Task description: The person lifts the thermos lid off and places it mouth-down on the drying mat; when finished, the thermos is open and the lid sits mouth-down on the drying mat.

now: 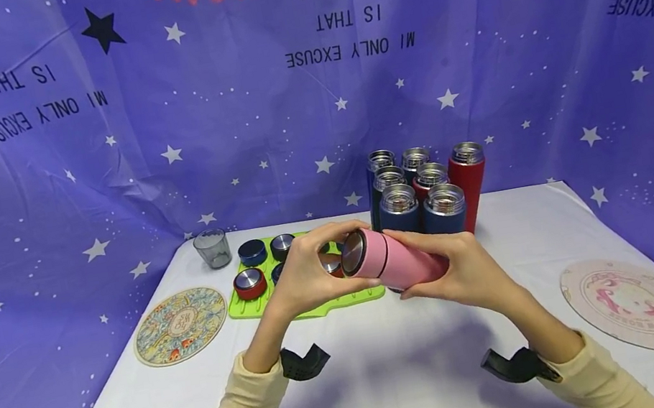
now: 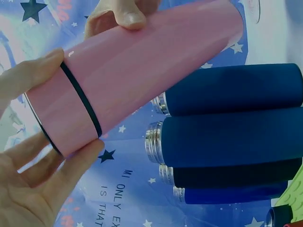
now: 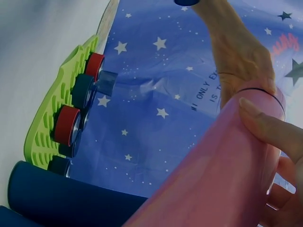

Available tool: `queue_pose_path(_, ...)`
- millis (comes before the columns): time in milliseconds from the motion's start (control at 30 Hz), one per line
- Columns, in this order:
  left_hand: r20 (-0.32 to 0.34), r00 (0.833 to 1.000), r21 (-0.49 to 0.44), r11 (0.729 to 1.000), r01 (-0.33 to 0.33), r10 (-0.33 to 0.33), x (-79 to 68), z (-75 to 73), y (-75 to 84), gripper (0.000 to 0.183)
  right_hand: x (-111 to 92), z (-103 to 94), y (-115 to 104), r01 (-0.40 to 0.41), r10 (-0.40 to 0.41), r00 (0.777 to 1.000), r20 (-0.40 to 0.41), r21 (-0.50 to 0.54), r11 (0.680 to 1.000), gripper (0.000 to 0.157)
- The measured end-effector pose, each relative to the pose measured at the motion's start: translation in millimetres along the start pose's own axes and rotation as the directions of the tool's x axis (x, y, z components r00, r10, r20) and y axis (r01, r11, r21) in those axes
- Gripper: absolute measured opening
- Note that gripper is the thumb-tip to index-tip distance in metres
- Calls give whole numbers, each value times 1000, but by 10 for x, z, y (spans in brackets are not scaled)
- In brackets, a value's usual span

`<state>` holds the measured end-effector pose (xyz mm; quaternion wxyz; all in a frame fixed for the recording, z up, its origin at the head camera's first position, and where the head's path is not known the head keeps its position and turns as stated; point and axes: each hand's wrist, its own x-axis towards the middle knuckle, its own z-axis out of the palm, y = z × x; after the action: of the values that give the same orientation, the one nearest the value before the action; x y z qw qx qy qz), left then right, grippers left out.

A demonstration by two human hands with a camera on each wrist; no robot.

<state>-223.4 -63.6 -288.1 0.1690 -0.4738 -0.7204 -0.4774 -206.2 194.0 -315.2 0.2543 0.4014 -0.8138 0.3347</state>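
Observation:
A pink thermos bottle [image 1: 411,261] is held up tilted over the table, its capped end toward the left. My left hand [image 1: 300,274] grips the pink lid [image 2: 66,116], thumb on one side and fingers on the other. The lid sits on the bottle with a dark ring at the seam. My right hand [image 1: 466,270] holds the bottle's body nearer its base. In the right wrist view, the right thumb [image 3: 258,116] lies along the pink body, close to the ring.
Several lidless bottles [image 1: 399,209] in blue and red stand behind at the right. Loose lids [image 1: 250,283] sit on a green rack [image 1: 243,308]. A grey glass [image 1: 213,249] and a patterned round mat [image 1: 160,335] are at left, a pink round mat [image 1: 589,311] at right.

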Motion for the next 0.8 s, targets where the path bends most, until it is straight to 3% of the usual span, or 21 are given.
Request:
queue_pose_path(167,-62,995,33,996,78,-76,-35,65,-108,62,-9,19,-44,44,-48,997,-56,-81,996,81)
queue_pose_path(333,-130,978,43,984,171,-164,-33,125,-115,62,-12,31,-67,51,-67,993,-92,-174,983,82)
queue_pose_path(467,-106,974,13,979,204,-201,-24,144,-141,66,-12,-6,-78,52,-71,994,-83,-220,974,84)
queue_pose_path(567,-30,987,-24,987,156,-157,2,108,-62,67,-19,-59,-66,30,-36,999,-34,-164,986,84)
queue_pose_path(667,53,998,-44,998,48,-45,28,45,72,65,-27,-108,-56,-39,42,998,46,-51,998,81)
queue_pose_path(800,114,989,-52,995,-84,90,45,-11,179,59,-28,-150,-66,-116,112,986,119,24,993,78)
